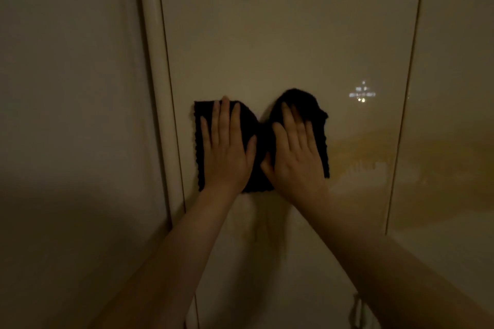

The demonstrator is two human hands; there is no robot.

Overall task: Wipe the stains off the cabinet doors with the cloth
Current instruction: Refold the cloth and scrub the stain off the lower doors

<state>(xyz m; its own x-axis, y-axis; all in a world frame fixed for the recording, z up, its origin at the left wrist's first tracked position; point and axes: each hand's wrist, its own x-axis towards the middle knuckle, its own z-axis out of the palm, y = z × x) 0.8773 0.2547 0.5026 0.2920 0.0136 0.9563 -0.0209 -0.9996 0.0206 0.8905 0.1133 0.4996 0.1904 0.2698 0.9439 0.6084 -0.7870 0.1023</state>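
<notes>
A dark, almost black cloth [260,147] with a knitted, bumpy edge lies flat against the middle cabinet door [280,35], a little below the door's mid-height and toward its left side. The cloth is bunched in the centre, so it spreads into two lobes: a squarer one on the left and a rounded, humped one on the right. The left hand [227,147] presses on the left lobe with its palm down and fingers straight and slightly apart, the thumb angled toward the centre fold. The right hand [294,157] presses on the right lobe the same way, fingers straight and spread a little, thumb touching the bunched middle; the two thumbs are just beside each other. Both bare forearms reach up from the near edge. The door is glossy and cream-coloured in dim light, with a yellowish smear [369,147] to the right of the cloth and a small bright reflection [362,93] above that. A rounded vertical trim [155,61] borders the door on the left, and another cabinet door [459,88] stands to the right past a narrow seam.
</notes>
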